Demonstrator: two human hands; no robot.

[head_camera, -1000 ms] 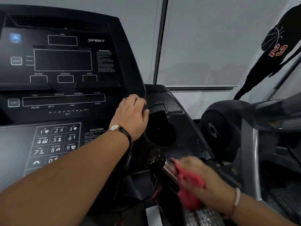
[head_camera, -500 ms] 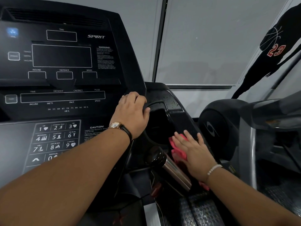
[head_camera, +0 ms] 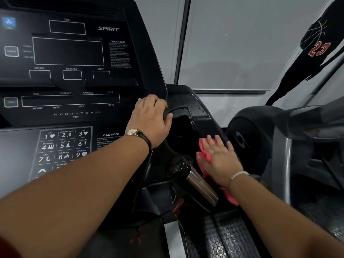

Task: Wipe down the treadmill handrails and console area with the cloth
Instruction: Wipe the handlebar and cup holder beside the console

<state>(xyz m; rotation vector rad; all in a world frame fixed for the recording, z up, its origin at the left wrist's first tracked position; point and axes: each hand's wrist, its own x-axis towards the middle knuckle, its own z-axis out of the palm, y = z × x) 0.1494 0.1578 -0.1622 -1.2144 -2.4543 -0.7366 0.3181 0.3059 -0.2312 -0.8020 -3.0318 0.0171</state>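
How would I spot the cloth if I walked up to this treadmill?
Start at the big black console and move to its right side, past the cup-holder recess. There the right hand presses flat on the cloth, beside a shiny metal grip. It is the only bright pink thing among black and grey parts.
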